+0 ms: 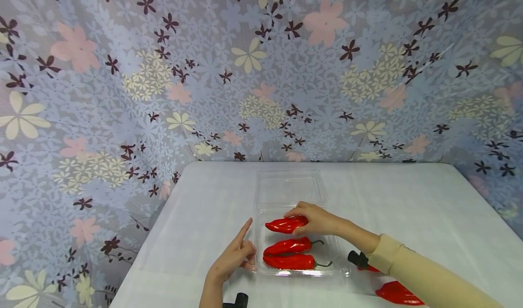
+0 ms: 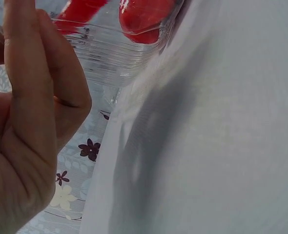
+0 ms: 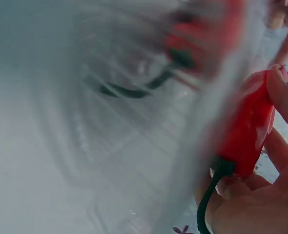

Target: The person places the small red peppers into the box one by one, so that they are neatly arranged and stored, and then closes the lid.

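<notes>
Near black piece point(image 1: 242, 300): we see it at the bottom edge, beside the left wrist.
Loose pepper point(image 1: 396, 293): red, on the white table point(image 1: 175, 235) to our right, outside the box, its right end cut off from view by the sleeve.
Sleeve point(image 1: 425, 271): pale yellow, crossing from the lower right and standing in the way of what lies beneath.
Half-hidden pepper point(image 1: 369, 268): only a red strip shows under the sleeve's cuff and a second black piece point(image 1: 357, 258).
Left hand point(image 1: 235, 256): just beside the left wall of the clear box point(image 1: 304, 273), index finger straight, other fingers bent; we cannot tell whether they pinch the rim.
Front pepper point(image 1: 290, 262): lies inside the box along its near side, green stem to our right.
Middle pepper point(image 1: 290, 245): lies behind it in the box, the two meeting at their left ends, stem also to our right.
Held pepper point(image 1: 282, 225): at the far part of the box, behind the other two; we cannot tell whether it touches the base. Its green stem shows only in the right wrist view.
Right hand point(image 1: 316, 219): thumb and fingers clamped round the held pepper, covering its stem end from above.
Open lid point(image 1: 290, 188): clear, lying back on the table behind the box.
Flowered cloth point(image 1: 245, 95): hangs beyond the table's far edge.
</notes>
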Demonstrator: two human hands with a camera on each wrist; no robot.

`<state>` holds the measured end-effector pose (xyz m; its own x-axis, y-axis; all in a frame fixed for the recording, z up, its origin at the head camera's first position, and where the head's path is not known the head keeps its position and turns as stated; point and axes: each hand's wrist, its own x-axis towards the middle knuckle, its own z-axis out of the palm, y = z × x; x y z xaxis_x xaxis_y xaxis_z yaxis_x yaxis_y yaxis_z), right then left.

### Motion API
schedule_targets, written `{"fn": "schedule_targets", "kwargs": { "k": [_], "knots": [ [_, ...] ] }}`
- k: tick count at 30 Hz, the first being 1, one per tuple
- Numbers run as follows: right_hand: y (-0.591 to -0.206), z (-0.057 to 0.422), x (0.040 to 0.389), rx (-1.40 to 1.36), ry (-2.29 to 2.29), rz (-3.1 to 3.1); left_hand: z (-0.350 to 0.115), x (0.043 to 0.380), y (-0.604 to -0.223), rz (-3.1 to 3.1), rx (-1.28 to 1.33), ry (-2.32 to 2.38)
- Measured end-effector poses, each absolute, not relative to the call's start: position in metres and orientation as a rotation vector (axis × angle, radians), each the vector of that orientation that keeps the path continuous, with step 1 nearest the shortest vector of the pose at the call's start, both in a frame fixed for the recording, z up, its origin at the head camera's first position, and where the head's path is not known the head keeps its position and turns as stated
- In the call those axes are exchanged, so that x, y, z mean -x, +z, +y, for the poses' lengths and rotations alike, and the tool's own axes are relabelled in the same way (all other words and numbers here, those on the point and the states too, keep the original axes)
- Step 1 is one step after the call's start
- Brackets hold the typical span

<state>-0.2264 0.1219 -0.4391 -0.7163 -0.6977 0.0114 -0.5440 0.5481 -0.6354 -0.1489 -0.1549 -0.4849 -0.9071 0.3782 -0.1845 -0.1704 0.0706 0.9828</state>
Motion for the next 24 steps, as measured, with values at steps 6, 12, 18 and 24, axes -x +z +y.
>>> {"fn": "schedule_targets", "kwargs": {
  "k": [6, 12, 18, 24],
  "knots": [
    [-0.456, 0.12, 0.225, 1.073, -0.889, 2.578, -0.154, 0.148, -0.484, 1.973, -0.194, 1.886],
    [-0.465, 0.115, 0.221, 1.114, -0.928, 2.577, -0.154, 0.148, -0.484, 1.959, -0.197, 1.894],
    [-0.465, 0.113, 0.219, 1.089, -0.952, 2.53, -0.154, 0.148, -0.483, 1.945, -0.197, 1.908],
    [-0.467, 0.112, 0.22, 1.091, -0.931, 2.518, -0.154, 0.148, -0.483, 1.942, -0.199, 1.911]
  ]
}}
